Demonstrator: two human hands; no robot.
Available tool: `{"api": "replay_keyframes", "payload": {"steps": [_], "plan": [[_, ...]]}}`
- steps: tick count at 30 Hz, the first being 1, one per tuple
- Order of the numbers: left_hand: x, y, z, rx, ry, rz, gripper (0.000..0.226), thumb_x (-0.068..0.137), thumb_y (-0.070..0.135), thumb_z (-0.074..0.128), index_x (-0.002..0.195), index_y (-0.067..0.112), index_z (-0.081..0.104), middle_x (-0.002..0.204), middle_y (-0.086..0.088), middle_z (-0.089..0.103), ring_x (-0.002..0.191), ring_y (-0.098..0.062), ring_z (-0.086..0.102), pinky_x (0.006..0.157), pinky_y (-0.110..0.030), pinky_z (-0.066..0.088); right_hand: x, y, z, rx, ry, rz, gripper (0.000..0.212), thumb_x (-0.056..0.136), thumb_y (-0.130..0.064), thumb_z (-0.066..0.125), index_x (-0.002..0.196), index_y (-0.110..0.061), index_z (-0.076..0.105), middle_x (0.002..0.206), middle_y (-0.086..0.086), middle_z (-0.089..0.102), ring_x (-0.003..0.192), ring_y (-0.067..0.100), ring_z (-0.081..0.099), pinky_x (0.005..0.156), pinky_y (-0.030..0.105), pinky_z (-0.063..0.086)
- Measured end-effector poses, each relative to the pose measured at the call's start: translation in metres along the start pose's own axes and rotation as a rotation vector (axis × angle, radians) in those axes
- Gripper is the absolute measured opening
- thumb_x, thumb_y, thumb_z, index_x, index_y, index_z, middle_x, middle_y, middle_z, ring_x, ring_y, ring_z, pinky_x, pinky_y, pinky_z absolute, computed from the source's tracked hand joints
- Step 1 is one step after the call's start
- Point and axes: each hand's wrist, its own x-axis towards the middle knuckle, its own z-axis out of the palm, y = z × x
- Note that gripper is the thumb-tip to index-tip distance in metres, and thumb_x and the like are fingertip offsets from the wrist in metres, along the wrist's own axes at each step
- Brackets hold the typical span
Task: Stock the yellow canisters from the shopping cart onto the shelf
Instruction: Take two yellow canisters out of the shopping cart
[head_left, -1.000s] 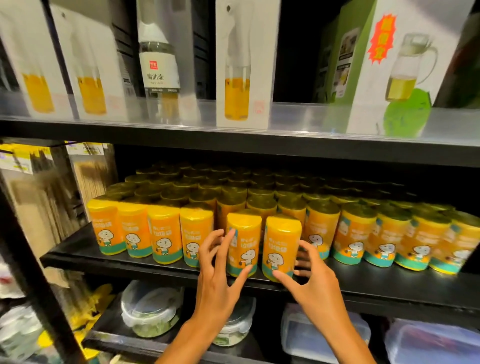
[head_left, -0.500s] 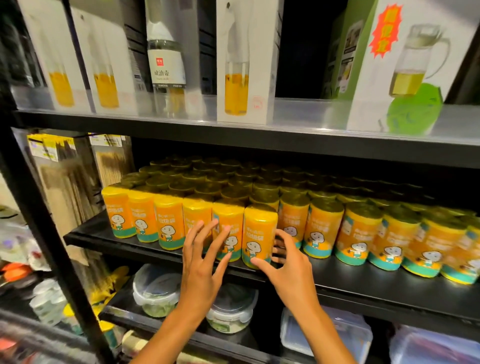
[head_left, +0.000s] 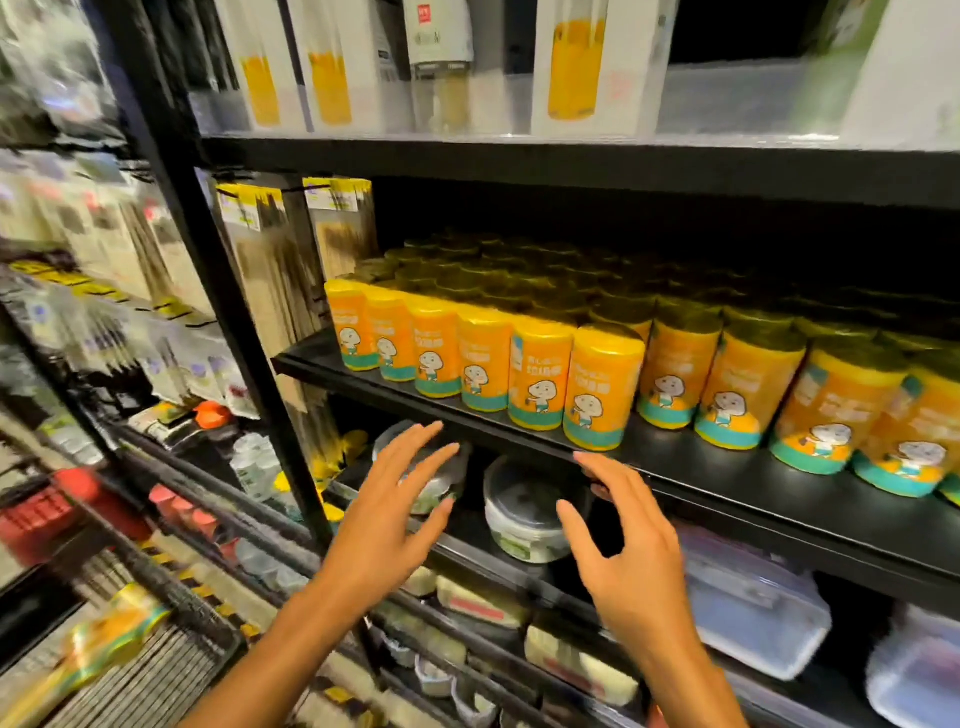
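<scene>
Yellow canisters (head_left: 597, 387) stand in rows on the shelf (head_left: 727, 483). Both hands, left hand (head_left: 387, 514) and right hand (head_left: 628, 556), hang below its edge, fingers apart, holding nothing (a bump could topple the front ones).

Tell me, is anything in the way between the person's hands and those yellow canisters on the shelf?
Nothing visible is. The left hand and right hand hover open and empty below the front edge of the shelf. The front row of yellow canisters stands just above them near that edge, with only open air between.
</scene>
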Motion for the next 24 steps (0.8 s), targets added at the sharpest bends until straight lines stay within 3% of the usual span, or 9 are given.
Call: {"api": "replay_keyframes", "payload": {"steps": [4,8,12,14,16,19,21,24], "plan": [[-0.079,-0.032,-0.014,0.018,-0.045,-0.093,0.049,0.098,0.037,0.056,0.145,0.026,0.046,0.157,0.011,0.033,0.150,-0.012,0.022,0.121,-0.034,0.025,-0.044,-0.001,0.052,-0.012,-0.229,-0.028,0.050,0.090,-0.027,0.071,0.128,-0.049,0.047,0.131,-0.037,0.047,0.126,-0.013,0.043,0.104,0.005,0.030],[-0.192,-0.062,-0.017,-0.003,-0.103,-0.255,0.050,0.096,0.046,0.053,0.140,0.023,0.053,0.152,0.008,0.042,0.148,-0.013,0.029,0.120,-0.033,0.025,-0.102,0.010,0.121,-0.065,-0.521,0.058,0.044,0.092,-0.041,0.067,0.132,-0.045,0.049,0.137,-0.032,0.045,0.128,-0.007,0.044,0.102,0.009,0.034],[-0.311,-0.082,-0.023,-0.006,-0.118,-0.456,0.048,0.094,0.051,0.052,0.136,0.028,0.056,0.147,0.016,0.044,0.142,-0.014,0.035,0.119,-0.024,0.020,-0.175,0.013,0.185,-0.056,-0.764,0.121,0.046,0.091,-0.048,0.063,0.129,-0.053,0.039,0.144,-0.030,0.039,0.131,-0.012,0.036,0.103,0.001,0.022],[-0.366,-0.087,-0.027,-0.025,-0.127,-0.560,0.049,0.091,0.049,0.055,0.134,0.026,0.057,0.144,0.013,0.047,0.138,-0.016,0.037,0.118,-0.015,0.014,-0.209,0.014,0.205,-0.057,-0.835,0.132,0.050,0.088,-0.045,0.068,0.128,-0.054,0.040,0.140,-0.030,0.043,0.125,-0.019,0.036,0.104,0.001,0.024],[-0.420,-0.090,-0.036,-0.046,-0.168,-0.673,0.052,0.092,0.054,0.053,0.135,0.027,0.057,0.143,0.010,0.050,0.137,-0.019,0.041,0.116,-0.016,0.019,-0.239,0.014,0.225,-0.049,-0.899,0.169,0.049,0.085,-0.051,0.070,0.126,-0.057,0.043,0.139,-0.030,0.045,0.125,-0.020,0.038,0.107,0.012,0.036],[-0.484,-0.090,-0.049,-0.065,-0.223,-0.791,0.055,0.093,0.062,0.045,0.141,0.035,0.049,0.147,0.011,0.047,0.140,-0.018,0.037,0.113,-0.021,0.023,-0.271,0.007,0.245,-0.086,-0.988,0.204,0.065,0.076,-0.083,0.049,0.131,-0.048,0.049,0.140,-0.021,0.050,0.129,-0.002,0.046,0.104,0.032,0.047],[-0.515,-0.092,-0.059,-0.068,-0.265,-0.928,0.058,0.093,0.066,0.041,0.146,0.041,0.038,0.154,0.017,0.034,0.147,-0.013,0.024,0.117,-0.018,0.015,-0.281,-0.004,0.263,-0.109,-1.066,0.208,0.063,0.078,-0.076,0.056,0.131,-0.043,0.050,0.139,-0.018,0.051,0.128,0.002,0.048,0.102,0.035,0.049],[-0.551,-0.099,-0.071,-0.110,-0.289,-1.056,0.075,0.086,0.080,0.025,0.148,0.040,0.034,0.158,0.019,0.024,0.151,-0.011,0.015,0.122,-0.029,0.018,-0.290,-0.016,0.287,-0.117,-1.130,0.223,0.051,0.088,-0.051,0.067,0.135,-0.043,0.049,0.141,-0.022,0.048,0.132,0.000,0.045,0.106,0.038,0.046]]}}
